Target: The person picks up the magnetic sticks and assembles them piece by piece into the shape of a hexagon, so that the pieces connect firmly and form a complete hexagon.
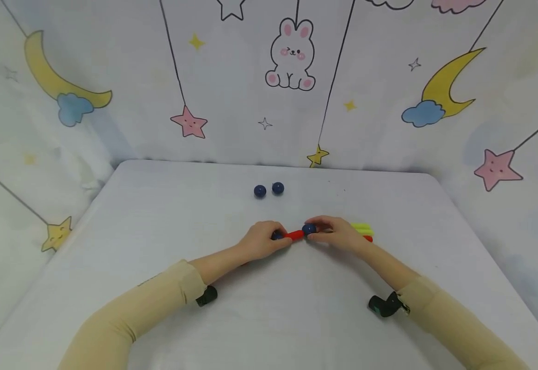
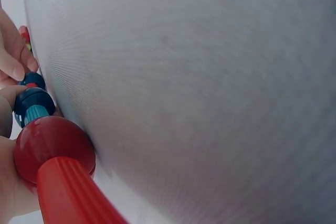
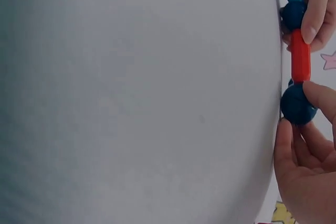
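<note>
Red and glossy, the rod [image 1: 294,235] lay a little right of the table's [image 1: 269,329] middle, nearer the far edge than the near one. Its long axis ran mostly left to right, aslant, its right end tipped slightly toward the far edge. One end met the left ball [image 1: 276,236], the other the right ball [image 1: 309,229] — both dark blue, round and shiny.

The left hand [image 1: 263,240] gripped the left ball, thumb and fingers bent around it. The right hand [image 1: 338,232] pinched the right ball between thumb and fingertips, the gap just the ball's width.

From the left ball the chain carried on toward the left wrist: a ribbed light blue rod [image 2: 35,113], a smooth red ball [image 2: 52,145], then a second red rod [image 2: 73,195], fluted lengthwise.

White cloth covered the table, its far corners rounded. Near the middle of the far edge sat two loose balls [image 1: 259,191], dark blue, side by side and just apart. Yellow-green rods [image 1: 361,226] and a red piece [image 1: 368,238] lay beyond the right hand, toward the right edge. Broad cloth stretched from the hands to either side edge — flat, open room.
</note>
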### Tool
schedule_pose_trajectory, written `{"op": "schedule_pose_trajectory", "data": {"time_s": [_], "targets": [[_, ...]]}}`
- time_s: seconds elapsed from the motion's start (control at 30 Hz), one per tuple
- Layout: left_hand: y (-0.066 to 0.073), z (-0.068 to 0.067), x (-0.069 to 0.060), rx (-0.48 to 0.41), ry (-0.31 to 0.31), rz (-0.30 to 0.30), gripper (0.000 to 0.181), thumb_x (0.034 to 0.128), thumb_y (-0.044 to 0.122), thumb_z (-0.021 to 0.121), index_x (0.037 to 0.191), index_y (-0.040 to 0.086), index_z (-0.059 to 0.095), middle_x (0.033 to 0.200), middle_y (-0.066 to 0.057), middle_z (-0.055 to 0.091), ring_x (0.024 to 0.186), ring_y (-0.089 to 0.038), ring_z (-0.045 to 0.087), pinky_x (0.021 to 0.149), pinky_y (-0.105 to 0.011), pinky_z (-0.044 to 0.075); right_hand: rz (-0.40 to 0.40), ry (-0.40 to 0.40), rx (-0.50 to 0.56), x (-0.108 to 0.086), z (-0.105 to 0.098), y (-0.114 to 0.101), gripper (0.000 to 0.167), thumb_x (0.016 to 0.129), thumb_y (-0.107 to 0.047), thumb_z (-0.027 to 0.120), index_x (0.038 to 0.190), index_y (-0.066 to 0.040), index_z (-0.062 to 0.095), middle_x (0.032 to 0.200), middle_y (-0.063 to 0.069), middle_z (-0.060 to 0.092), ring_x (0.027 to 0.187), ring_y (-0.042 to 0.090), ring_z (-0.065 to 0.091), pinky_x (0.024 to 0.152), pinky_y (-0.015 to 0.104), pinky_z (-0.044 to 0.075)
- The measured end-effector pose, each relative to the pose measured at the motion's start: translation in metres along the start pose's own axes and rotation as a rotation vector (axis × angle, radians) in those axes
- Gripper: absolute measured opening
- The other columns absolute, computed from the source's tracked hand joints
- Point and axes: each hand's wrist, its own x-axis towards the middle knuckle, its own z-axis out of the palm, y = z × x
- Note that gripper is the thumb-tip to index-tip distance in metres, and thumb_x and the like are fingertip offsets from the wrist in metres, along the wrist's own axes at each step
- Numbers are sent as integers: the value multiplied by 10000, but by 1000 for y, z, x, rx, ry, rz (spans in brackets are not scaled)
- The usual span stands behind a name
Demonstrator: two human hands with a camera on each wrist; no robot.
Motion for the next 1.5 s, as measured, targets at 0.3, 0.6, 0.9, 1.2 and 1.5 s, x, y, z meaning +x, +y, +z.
{"op": "schedule_pose_trajectory", "data": {"time_s": [0.3, 0.6, 0.9, 1.2, 1.5], "targets": [[1, 1, 3, 5, 4, -10, 180, 915, 284, 678, 969, 116, 713, 837, 47, 637, 741, -115, 540, 680, -256, 445, 9, 9, 58, -7, 1, -4, 431, 904, -242, 712, 1298, -104, 603, 1141, 61, 640, 1046, 238, 578, 898, 378, 478], [5, 3, 9, 7, -16, 1, 227, 925, 309, 668, 1026, 109, 700, 790, 50, 613, 703, -106, 528, 638, -239, 424, -20, -6, 86, -12, -1, -6, 448, 903, -177, 709, 1310, -43, 580, 1171, 115, 633, 1049, 258, 578, 936, 415, 472], [17, 9, 26, 33, -65, -18, 356, 931, 346, 651, 1172, 84, 655, 826, 35, 631, 666, -80, 548, 588, -218, 430, -32, -26, 138, -13, -2, -4, 469, 909, -130, 696, 1340, -19, 549, 1206, 140, 624, 1087, 275, 581, 959, 413, 466], [19, 15, 31, 76, -52, -24, 315, 932, 361, 653, 1146, 131, 677, 838, 35, 643, 700, -93, 549, 582, -231, 416, -44, -3, 26, -14, -16, -1, 417, 926, -206, 680, 1312, -74, 592, 1212, 103, 635, 1092, 259, 596, 881, 400, 498], [18, 16, 31, 76, -60, -32, 342, 934, 365, 651, 1170, 118, 672, 818, 43, 619, 700, -104, 534, 572, -234, 403, -2, 150, -188, -35, -71, 25, 298, 965, -217, 628, 1215, -56, 646, 1209, 144, 624, 1108, 325, 567, 918, 483, 491]]}}
